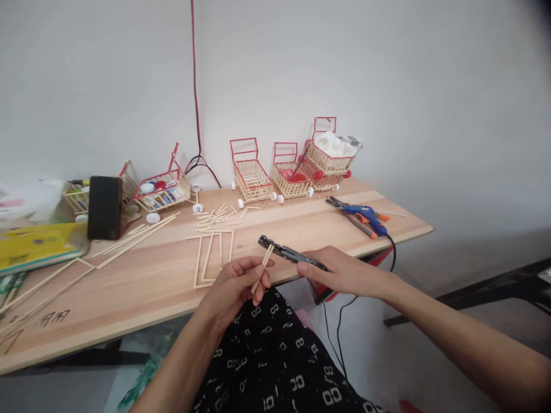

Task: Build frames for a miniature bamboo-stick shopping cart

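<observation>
Pinched in the fingers of my left hand [241, 278] are a couple of thin wooden sticks [262, 272], their upper ends tilted up to the right. My right hand [333, 267] grips a dark metal cutting tool [293, 254], which looks like wire strippers. Its jaws lie against the tops of the sticks; whether they are closed on them I cannot tell. Just left of my hands, stick frames [209, 258] lie flat on the wooden table [146, 281]. Behind these is a loose pile of short cut sticks [217, 218].
Along the wall stand several small stick-built carts [253, 178] with red trim and white wheels. A blue glue gun [365, 217] and orange-handled pliers [359, 223] lie at the right, with a cord over the edge. A black phone [104, 207] leans upright at the left, near long sticks [138, 238].
</observation>
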Motion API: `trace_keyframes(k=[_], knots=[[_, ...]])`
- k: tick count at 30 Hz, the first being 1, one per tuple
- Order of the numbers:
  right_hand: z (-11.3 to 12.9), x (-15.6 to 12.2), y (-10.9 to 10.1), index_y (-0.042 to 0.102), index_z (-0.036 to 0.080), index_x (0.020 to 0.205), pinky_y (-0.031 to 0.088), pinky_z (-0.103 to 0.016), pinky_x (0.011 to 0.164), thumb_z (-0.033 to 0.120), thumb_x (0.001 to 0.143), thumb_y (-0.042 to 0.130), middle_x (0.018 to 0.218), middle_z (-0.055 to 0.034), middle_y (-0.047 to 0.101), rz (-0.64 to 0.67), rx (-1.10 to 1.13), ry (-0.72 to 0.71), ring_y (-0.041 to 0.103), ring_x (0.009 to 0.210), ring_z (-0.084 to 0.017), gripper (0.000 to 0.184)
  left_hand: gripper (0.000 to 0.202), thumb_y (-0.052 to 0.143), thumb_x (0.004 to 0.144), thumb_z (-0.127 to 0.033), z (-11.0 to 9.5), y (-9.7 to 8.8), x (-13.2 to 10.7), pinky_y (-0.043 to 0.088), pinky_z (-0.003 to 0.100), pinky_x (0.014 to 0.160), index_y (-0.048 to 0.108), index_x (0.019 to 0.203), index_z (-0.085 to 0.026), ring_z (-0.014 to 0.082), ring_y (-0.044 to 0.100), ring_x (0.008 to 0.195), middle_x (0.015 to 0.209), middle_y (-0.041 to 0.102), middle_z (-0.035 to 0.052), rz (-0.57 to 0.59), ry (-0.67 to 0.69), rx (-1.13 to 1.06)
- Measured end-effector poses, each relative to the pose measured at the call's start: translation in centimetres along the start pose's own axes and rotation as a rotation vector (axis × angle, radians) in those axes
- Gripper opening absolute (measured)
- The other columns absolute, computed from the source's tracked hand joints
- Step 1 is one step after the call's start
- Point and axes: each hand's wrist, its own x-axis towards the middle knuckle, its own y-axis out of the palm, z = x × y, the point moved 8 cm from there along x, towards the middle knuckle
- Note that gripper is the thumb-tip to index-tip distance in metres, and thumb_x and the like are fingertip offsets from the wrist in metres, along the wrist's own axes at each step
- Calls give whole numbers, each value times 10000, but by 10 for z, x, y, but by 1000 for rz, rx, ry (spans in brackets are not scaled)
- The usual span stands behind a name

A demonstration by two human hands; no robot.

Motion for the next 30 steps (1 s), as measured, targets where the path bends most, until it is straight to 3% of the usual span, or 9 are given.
trace_keyframes(k=[6, 11, 17, 21, 23, 27, 30], knots=[[-3, 4, -1, 534, 164, 678, 308, -259, 543, 621, 918, 357, 604, -4, 522, -45, -17, 20, 441, 569, -122, 546, 243, 733, 757, -286, -1, 4, 1, 364, 158, 405, 686, 918, -110, 46, 492, 417, 646, 628, 11, 18, 7, 3], [-21, 18, 0, 564, 171, 660, 360, -277, 578, 673, 915, 257, 578, -24, 558, -42, 56, 135, 507, 557, -145, 642, 231, 712, 784, -287, -11, 5, 0, 400, 165, 428, 664, 933, -118, 54, 513, 432, 651, 630, 8, 65, 14, 0], [-46, 53, -21, 649, 164, 793, 363, -320, 594, 737, 852, 310, 754, -125, 667, -249, -374, 271, 592, 665, -235, 668, 192, 713, 787, -244, -36, -33, 2, 516, 198, 600, 622, 914, -132, 101, 632, 613, 753, 686, 42, -73, 81, -43], [-54, 78, -23, 657, 123, 945, 398, -354, 683, 717, 849, 341, 910, -182, 667, -389, -599, 299, 604, 812, -283, 679, 194, 723, 779, -255, -42, -46, 7, 535, 273, 731, 628, 891, -128, 164, 684, 784, 894, 725, 109, -112, 71, -23], [-56, 86, -21, 648, 106, 984, 400, -378, 751, 711, 846, 359, 957, -201, 645, -444, -681, 280, 581, 882, -305, 685, 216, 747, 754, -263, -45, -51, 10, 519, 253, 740, 656, 885, -118, 162, 674, 833, 939, 721, 113, -152, 88, 10], [-63, 94, -18, 615, 110, 1084, 377, -407, 823, 726, 820, 404, 1027, -200, 607, -511, -718, 230, 528, 961, -329, 703, 255, 824, 653, -260, -56, -66, 17, 442, 160, 575, 688, 798, -101, 54, 559, 613, 790, 673, 35, -264, 186, 22], [-66, 93, -17, 583, 109, 1159, 354, -423, 869, 741, 797, 435, 1074, -200, 600, -526, -699, 190, 499, 1019, -344, 743, 293, 857, 591, -258, -62, -70, 22, 413, 155, 527, 679, 763, -103, 36, 501, 543, 713, 627, 1, -267, 215, -11]])
